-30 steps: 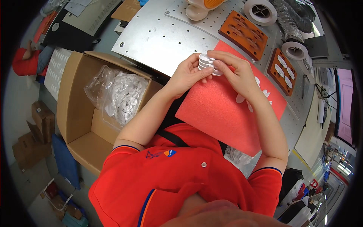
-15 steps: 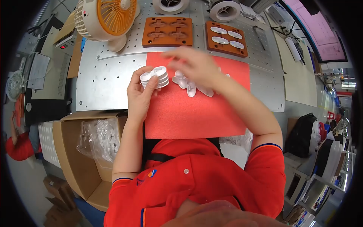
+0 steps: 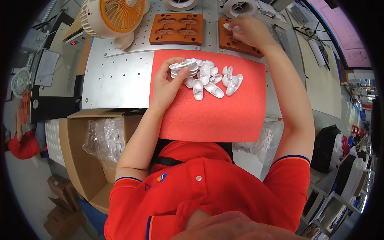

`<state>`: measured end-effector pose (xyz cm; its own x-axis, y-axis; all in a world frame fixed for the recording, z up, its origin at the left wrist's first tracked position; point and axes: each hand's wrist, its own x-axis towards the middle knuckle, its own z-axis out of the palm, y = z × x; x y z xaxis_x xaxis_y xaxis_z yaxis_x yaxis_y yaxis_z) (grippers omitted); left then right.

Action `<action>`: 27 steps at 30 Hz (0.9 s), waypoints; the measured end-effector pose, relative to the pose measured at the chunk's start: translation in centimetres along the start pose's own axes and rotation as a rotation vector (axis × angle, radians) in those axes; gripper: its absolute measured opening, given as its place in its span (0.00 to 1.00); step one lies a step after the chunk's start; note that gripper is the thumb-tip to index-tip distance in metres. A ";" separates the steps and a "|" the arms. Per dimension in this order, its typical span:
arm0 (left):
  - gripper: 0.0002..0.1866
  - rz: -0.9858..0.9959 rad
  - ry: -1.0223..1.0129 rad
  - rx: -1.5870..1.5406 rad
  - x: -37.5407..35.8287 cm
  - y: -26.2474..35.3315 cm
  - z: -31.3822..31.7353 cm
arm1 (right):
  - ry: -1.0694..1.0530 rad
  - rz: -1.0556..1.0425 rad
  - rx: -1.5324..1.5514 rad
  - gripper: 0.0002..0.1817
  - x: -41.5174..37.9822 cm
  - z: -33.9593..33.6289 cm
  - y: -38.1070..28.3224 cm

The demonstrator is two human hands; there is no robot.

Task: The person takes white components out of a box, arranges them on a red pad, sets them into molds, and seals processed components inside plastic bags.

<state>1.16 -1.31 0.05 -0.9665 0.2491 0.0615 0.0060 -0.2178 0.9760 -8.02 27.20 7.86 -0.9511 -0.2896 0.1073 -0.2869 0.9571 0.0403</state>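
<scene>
A short stack of white oval plastic shells (image 3: 184,69) is gripped in my left hand (image 3: 167,84), thumb in front and fingers behind. My right hand (image 3: 254,33) reaches over the right orange fixture block (image 3: 256,50), fingers bent around a white oval piece (image 3: 237,29), partly covered. Another white oval piece (image 3: 227,26) shows at the block's upper left. The hand hides much of the block. Loose white shells (image 3: 214,89) lie in a pile on the red mat (image 3: 208,120), just right of my left hand, with a smaller group (image 3: 234,84) farther right.
A second orange fixture block (image 3: 176,29) with recesses sits at the back. Left of it stands a white and orange fan (image 3: 120,18). Spools (image 3: 239,8) are behind the blocks. A cardboard box (image 3: 86,156) with plastic bags is at lower left, and a monitor (image 3: 340,32) at right.
My right hand has moved from above the shells to the right fixture block, uncovering the pile. My left hand with the stack has shifted right and up, beside the pile.
</scene>
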 end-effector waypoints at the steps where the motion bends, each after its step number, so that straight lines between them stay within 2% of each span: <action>1: 0.16 -0.001 0.013 0.007 0.0 -0.2 0.0 | 0.104 -0.010 0.070 0.11 0.5 0.0 0.8; 2: 0.15 0.043 0.004 0.003 0.0 -0.4 0.1 | 0.216 -0.088 0.055 0.13 1.1 1.2 2.0; 3: 0.15 0.087 -0.003 0.003 0.0 -0.6 0.2 | 0.218 -0.102 0.067 0.13 1.3 1.6 2.4; 5: 0.15 0.077 0.007 0.032 -0.1 -0.1 0.3 | -0.019 0.002 0.092 0.15 1.9 2.4 2.6; 6: 0.15 0.073 -0.006 0.036 -0.1 -0.1 0.3 | -0.065 0.020 0.106 0.16 2.4 2.2 2.5; 10: 0.15 0.078 -0.021 0.010 -0.1 -0.3 0.4 | -0.065 -0.029 0.007 0.17 2.8 2.2 2.2; 12: 0.15 0.072 -0.042 0.016 0.0 0.0 0.3 | 0.061 -0.008 0.151 0.17 2.6 2.1 1.8; 13: 0.15 0.076 -0.029 0.013 0.1 0.0 0.3 | 0.059 -0.021 0.148 0.17 2.5 1.4 0.6; 15: 0.15 0.089 -0.055 0.001 0.1 -0.1 0.3 | 0.120 0.065 0.672 0.15 1.5 0.0 -2.6; 17: 0.16 0.073 -0.056 -0.003 0.1 0.1 0.2 | -0.025 0.106 0.996 0.14 -0.4 -2.8 -7.6; 19: 0.17 0.059 -0.063 -0.007 0.1 0.0 0.3 | 0.010 -0.287 0.986 0.13 -1.4 -2.2 -9.7; 21: 0.20 0.105 -0.041 -0.035 0.1 -0.2 0.2 | -0.026 -0.392 0.886 0.13 -2.4 -1.9 -11.3; 25: 0.22 0.068 -0.070 -0.007 0.1 -0.3 -0.2 | -0.040 -0.268 0.898 0.14 -3.1 -1.7 -12.3; 27: 0.22 0.090 -0.061 -0.088 0.1 -0.3 0.0 | -0.008 -0.254 0.913 0.14 -3.2 -1.5 -12.5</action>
<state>1.05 -1.22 -0.28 -0.9455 0.2814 0.1637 0.0673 -0.3230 0.9440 -1.18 16.15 8.50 -0.8479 -0.4931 0.1946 -0.4602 0.5027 -0.7318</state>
